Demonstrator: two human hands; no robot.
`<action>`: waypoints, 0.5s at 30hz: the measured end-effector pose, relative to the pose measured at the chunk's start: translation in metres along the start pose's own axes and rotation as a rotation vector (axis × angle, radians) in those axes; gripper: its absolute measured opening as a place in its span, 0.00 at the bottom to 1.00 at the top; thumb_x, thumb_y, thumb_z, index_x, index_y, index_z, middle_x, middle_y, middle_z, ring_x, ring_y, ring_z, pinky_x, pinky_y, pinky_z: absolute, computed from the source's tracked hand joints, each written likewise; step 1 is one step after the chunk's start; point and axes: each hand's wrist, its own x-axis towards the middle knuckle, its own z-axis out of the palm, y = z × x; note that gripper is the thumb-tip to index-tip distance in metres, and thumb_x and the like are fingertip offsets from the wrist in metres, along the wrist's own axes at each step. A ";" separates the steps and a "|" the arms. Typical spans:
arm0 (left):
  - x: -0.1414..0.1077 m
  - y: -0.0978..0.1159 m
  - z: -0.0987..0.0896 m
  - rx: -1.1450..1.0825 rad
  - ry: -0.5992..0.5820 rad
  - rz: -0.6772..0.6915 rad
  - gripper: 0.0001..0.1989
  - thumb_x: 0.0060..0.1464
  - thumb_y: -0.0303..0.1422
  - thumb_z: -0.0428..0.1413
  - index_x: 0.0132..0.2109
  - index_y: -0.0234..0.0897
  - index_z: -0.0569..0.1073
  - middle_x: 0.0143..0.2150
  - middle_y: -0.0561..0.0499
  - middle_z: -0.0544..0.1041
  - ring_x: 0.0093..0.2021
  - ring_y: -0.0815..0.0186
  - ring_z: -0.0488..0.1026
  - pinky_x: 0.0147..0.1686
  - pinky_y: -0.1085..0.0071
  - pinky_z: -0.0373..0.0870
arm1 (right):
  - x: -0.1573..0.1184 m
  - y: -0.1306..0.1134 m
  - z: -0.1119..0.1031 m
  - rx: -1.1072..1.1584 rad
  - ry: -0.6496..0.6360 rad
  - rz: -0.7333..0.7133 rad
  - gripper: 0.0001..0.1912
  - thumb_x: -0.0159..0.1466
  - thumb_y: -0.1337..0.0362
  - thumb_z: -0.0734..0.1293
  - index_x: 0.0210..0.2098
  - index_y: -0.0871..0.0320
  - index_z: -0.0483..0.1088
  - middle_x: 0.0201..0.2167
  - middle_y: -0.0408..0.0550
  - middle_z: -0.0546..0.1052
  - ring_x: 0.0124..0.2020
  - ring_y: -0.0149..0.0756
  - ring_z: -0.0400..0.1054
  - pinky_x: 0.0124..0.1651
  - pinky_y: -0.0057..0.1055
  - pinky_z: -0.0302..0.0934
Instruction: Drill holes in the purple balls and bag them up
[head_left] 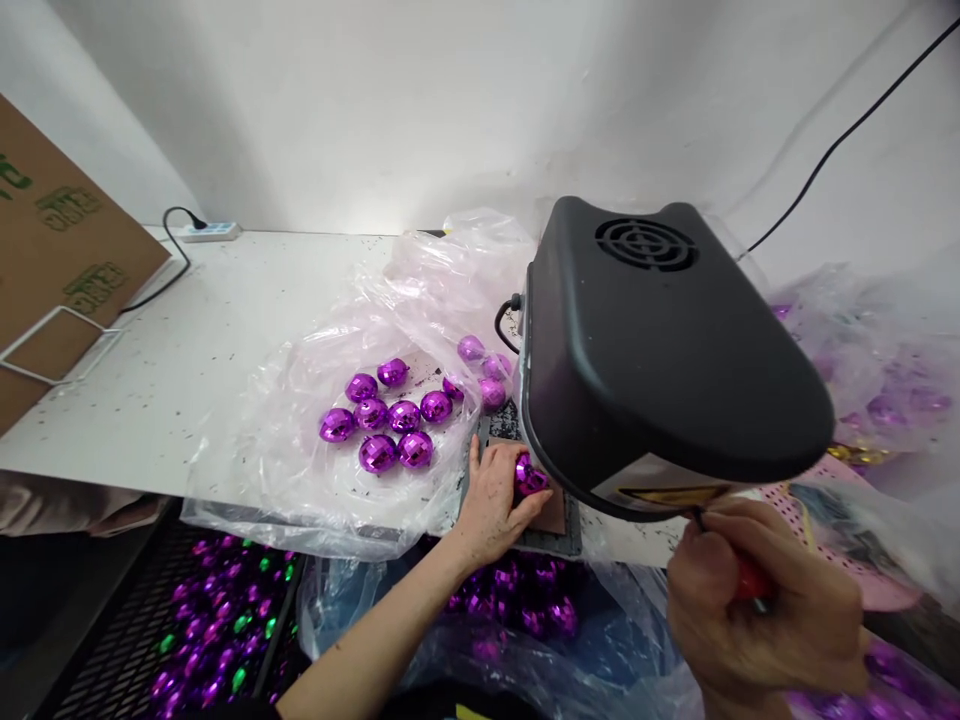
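Note:
My left hand [491, 500] reaches in over a flat pad [556, 518] with its fingers and thumb closed around a shiny purple mirror-tiled ball [529, 478]. Above and to the right of that ball looms a black machine housing [675, 350] with a round vent on top. My right hand [765, 600], by the machine's front lower edge, is wrapped round a red handle [750, 578]. The fingers cover most of this handle, so I cannot tell how it joins the machine. Several similar purple balls [405, 416] lie on clear plastic film left of the pad.
Below the table edge sit a bag of purple balls [517, 600] and a black crate [82, 610] of purple and green ones. A cardboard box [67, 250] and a power strip [210, 232] stand at left. Bagged balls and a pink perforated basket [877, 580] are at right.

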 end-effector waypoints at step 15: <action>0.002 0.010 -0.006 0.080 -0.030 -0.023 0.18 0.58 0.41 0.57 0.53 0.40 0.71 0.49 0.43 0.77 0.56 0.50 0.71 0.72 0.40 0.40 | -0.003 0.000 -0.005 -0.122 -0.116 -0.038 0.03 0.62 0.70 0.63 0.37 0.59 0.67 0.29 0.46 0.69 0.31 0.31 0.68 0.28 0.26 0.59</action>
